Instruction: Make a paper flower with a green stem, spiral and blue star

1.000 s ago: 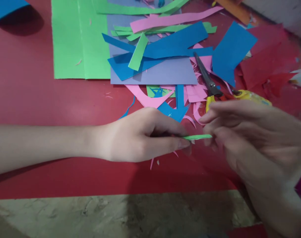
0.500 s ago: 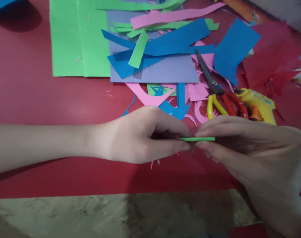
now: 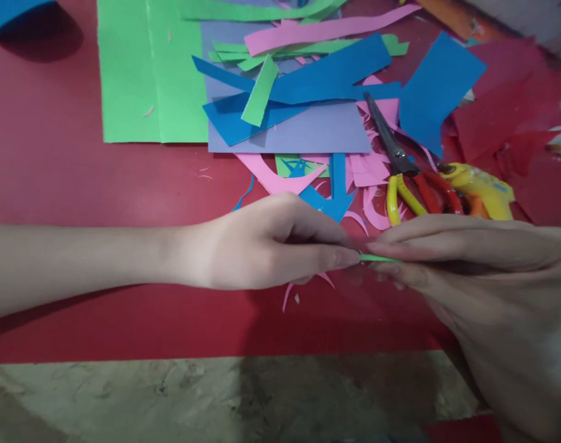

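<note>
A small strip of green paper (image 3: 379, 258), seen edge-on, is pinched between both hands above the front part of the red table. My left hand (image 3: 266, 246) comes in from the left and holds the strip's left end between thumb and fingers. From the right, my right hand (image 3: 474, 283) grips the other end, its thumb below and fingers above. Much of the strip is hidden by the fingers. Just beyond the right hand lie scissors (image 3: 400, 154) with red and yellow handles, blades pointing away.
A yellow glue gun (image 3: 483, 187) lies beside the scissors. Behind the hands are a green sheet (image 3: 127, 80), a lilac sheet (image 3: 326, 132), blue pieces (image 3: 439, 86) and a pink strip (image 3: 326, 29). Pink offcuts (image 3: 284, 181) are scattered nearer. The red table's (image 3: 146, 326) front edge runs below.
My left fingertips have shifted slightly right along the green strip, covering more of it. The fingers of my right hand have flattened closer together around its other end.
</note>
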A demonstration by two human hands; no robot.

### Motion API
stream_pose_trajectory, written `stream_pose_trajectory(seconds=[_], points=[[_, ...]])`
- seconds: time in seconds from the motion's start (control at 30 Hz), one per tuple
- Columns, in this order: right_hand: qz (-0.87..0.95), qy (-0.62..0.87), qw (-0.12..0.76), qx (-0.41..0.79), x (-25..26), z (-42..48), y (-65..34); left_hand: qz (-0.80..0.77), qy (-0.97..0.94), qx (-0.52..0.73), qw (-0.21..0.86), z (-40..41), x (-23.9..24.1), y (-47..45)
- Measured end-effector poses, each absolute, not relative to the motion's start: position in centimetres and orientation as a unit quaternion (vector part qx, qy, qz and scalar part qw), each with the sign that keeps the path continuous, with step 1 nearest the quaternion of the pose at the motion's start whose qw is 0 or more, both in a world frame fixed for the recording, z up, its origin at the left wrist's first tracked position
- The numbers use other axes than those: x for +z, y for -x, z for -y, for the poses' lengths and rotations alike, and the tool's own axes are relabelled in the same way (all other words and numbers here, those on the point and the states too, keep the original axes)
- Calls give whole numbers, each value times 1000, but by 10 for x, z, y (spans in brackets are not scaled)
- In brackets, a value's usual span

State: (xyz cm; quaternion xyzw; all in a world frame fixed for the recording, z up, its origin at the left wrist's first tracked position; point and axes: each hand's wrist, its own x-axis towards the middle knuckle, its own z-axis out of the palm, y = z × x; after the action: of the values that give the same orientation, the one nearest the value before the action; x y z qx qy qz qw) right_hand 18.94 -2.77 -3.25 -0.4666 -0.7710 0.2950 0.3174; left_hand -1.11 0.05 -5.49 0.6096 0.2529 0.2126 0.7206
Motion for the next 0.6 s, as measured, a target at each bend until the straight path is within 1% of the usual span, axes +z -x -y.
stream_pose_trajectory(seconds=[0.07, 0.2, 0.27, 0.33, 0.4, 0.43, 0.5, 0.6], points=[[792, 447, 326, 257, -33, 26, -190, -242, -620, 222, 712, -1, -55, 11], [795, 466, 324, 214, -30, 22, -192, -244, -647, 219, 688, -1, -54, 11], [827, 427, 315, 186, -27, 16, -194, -245, -659, 206, 681, 1, -53, 10], [869, 353, 318, 139, -23, 9, -197, -244, -678, 213, 660, 2, -53, 10], [883, 320, 327, 101, -19, 2, -202, -258, -723, 222, 602, 3, -52, 10], [885, 324, 320, 95, -18, 0, -204, -278, -755, 225, 550, 4, -52, 10], [898, 330, 274, 97, -15, -1, -207, -306, -812, 219, 446, 5, -49, 10], [921, 324, 187, 105, -14, 5, -208, -313, -859, 181, 362, 7, -45, 9]])
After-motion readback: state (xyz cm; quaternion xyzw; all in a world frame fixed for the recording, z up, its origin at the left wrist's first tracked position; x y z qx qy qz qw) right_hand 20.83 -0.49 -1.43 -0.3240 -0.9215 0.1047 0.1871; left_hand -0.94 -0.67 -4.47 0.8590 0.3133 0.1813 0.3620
